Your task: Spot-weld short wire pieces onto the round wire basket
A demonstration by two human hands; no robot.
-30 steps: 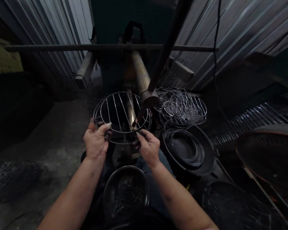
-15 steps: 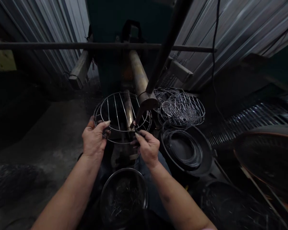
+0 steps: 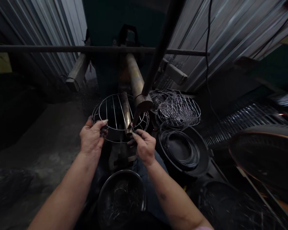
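While both of our hands grip the round wire frame [image 3: 120, 116], we hold it under the tip of the welding arm [image 3: 139, 107], which meets the near rim. Our left hand [image 3: 92, 137] is closed on the left edge of the frame, thumb over the top ring; our right hand [image 3: 144, 145] pinches the near rim just beside the tip. We judge this to be the joining step, one crossing of bar and ring at a time, and the next move would call for turning the frame a little so a fresh crossing sits under the tip (steady, level, fingers kept off the contact point). Finished frames [image 3: 180, 110] lie stacked to the right, above a dark pan of wire rings [image 3: 182, 150]; a metal bowl [image 3: 121, 198] sits at our lap. Compared with a second ago, the grip is unchanged, but the frame and hands sit slightly lower and further left in view.
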